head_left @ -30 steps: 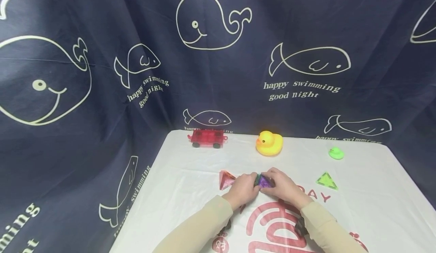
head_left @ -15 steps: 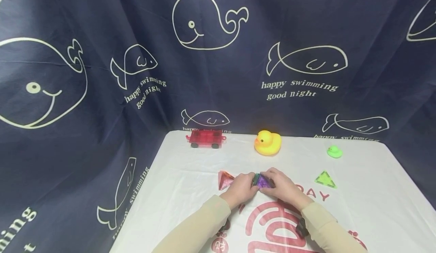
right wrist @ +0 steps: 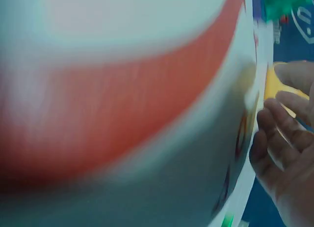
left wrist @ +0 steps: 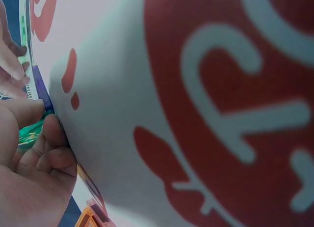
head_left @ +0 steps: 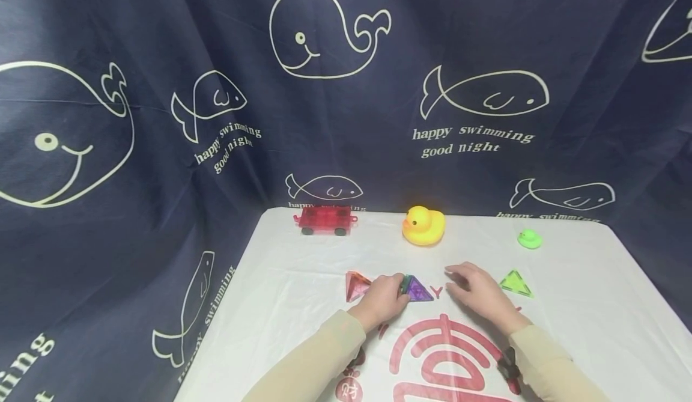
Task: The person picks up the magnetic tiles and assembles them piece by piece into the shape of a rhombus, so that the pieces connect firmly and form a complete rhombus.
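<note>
At the middle of the table my left hand pinches a green see-through magnetic tile. The left wrist view has this green tile between thumb and curled fingers, much of it covered. Against its right side stands a purple triangular magnetic tile. My right hand is apart from the tiles, to their right, with loosely bent fingers and nothing in them. Left of my left hand is a pinkish-orange triangular tile piece, partly hidden by that hand. A lime-green triangular tile lies flat right of my right hand.
Along the back of the white-covered table stand a red wheeled toy car base, a yellow rubber duck and a small green duck. A dark blue curtain with whale and fish drawings hangs behind and at the left.
My right hand has let go of the purple tile and moved right. The left hand stays at the green tile. The head view has shifted slightly.
</note>
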A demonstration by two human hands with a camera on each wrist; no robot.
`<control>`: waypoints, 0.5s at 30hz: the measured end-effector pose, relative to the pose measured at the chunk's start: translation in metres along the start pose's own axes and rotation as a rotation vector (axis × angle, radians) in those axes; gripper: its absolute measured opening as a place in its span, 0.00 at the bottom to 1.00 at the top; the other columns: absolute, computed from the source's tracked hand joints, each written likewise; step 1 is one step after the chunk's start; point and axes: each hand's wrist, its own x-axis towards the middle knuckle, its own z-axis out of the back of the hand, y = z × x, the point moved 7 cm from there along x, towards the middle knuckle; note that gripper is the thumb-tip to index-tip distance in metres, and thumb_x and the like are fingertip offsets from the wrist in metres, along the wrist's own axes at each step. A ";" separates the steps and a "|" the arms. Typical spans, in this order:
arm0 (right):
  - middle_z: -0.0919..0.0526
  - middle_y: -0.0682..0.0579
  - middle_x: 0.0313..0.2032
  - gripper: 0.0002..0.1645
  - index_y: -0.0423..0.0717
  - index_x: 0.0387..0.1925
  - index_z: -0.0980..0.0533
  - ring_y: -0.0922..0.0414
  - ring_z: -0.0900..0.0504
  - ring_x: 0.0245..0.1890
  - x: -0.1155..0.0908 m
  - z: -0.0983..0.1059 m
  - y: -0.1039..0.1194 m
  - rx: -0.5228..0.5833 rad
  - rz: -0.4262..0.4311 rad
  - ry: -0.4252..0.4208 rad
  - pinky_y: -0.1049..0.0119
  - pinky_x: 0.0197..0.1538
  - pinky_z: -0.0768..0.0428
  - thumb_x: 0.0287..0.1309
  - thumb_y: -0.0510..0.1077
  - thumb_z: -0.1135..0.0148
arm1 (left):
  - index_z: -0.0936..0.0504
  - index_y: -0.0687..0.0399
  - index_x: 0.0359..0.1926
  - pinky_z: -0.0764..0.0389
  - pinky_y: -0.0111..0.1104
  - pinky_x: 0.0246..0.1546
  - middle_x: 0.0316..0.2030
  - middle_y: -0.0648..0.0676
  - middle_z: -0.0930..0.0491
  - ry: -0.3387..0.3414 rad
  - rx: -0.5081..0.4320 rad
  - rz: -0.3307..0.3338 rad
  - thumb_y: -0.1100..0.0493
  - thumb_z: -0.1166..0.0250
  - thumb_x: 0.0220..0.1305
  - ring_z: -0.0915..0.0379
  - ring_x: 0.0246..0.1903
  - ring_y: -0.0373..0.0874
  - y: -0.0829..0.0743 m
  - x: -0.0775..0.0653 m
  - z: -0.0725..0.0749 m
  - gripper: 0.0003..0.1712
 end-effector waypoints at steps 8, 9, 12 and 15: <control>0.20 0.30 0.53 0.30 0.31 0.58 0.21 0.30 0.22 0.54 -0.017 0.049 -0.064 -0.115 -0.138 -0.040 0.31 0.58 0.27 0.61 0.46 0.26 | 0.19 0.55 0.46 0.23 0.31 0.31 0.20 0.42 0.30 0.012 0.011 0.025 0.55 0.30 0.67 0.31 0.23 0.37 -0.001 -0.001 0.001 0.12; 0.20 0.29 0.53 0.31 0.30 0.58 0.21 0.29 0.23 0.54 -0.019 0.053 -0.071 -0.126 -0.151 -0.039 0.30 0.58 0.28 0.60 0.47 0.26 | 0.19 0.55 0.46 0.24 0.31 0.31 0.20 0.42 0.30 0.015 0.011 0.028 0.55 0.30 0.67 0.31 0.23 0.37 -0.001 -0.001 0.001 0.12; 0.21 0.28 0.52 0.35 0.27 0.58 0.22 0.29 0.23 0.53 -0.025 0.065 -0.090 -0.152 -0.178 -0.038 0.30 0.57 0.28 0.59 0.50 0.24 | 0.19 0.55 0.45 0.24 0.31 0.30 0.20 0.42 0.30 0.009 0.000 0.023 0.56 0.30 0.67 0.31 0.22 0.37 -0.001 -0.001 0.001 0.11; 0.23 0.27 0.51 0.41 0.24 0.58 0.24 0.29 0.24 0.52 -0.030 0.071 -0.104 -0.152 -0.192 -0.025 0.30 0.58 0.29 0.59 0.55 0.24 | 0.20 0.54 0.43 0.25 0.30 0.29 0.19 0.42 0.31 0.002 -0.005 0.017 0.57 0.30 0.66 0.32 0.21 0.37 -0.002 -0.002 0.002 0.09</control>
